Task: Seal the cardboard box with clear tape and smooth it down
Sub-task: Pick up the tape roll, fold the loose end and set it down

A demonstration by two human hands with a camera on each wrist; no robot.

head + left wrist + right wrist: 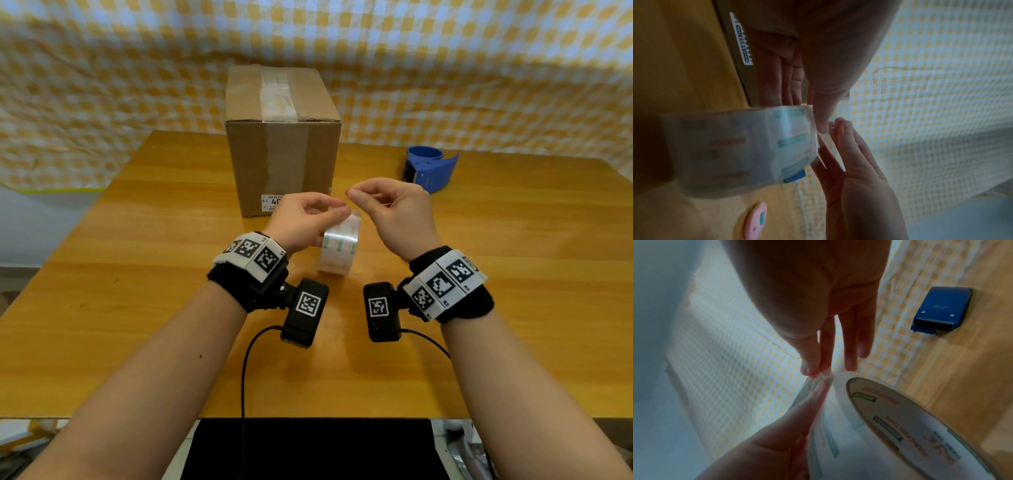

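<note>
A brown cardboard box (282,150) stands upright at the back middle of the wooden table (137,308), with a strip of old tape across its top. In front of it my left hand (329,212) grips a roll of clear tape (340,245) and holds it on edge above the table. My right hand (354,193) pinches the loose tape end (818,375) between thumb and forefinger, just off the roll (900,426). Only a short piece is peeled off. In the left wrist view the roll (740,149) fills the middle, with my right hand (855,170) beside it.
A blue tape dispenser (430,168) lies on the table right of the box, also visible in the right wrist view as the dispenser (941,309). A small pink object (755,219) lies on the table. Yellow checked cloth (102,85) hangs behind. A black panel (308,448) sits below the table's near edge.
</note>
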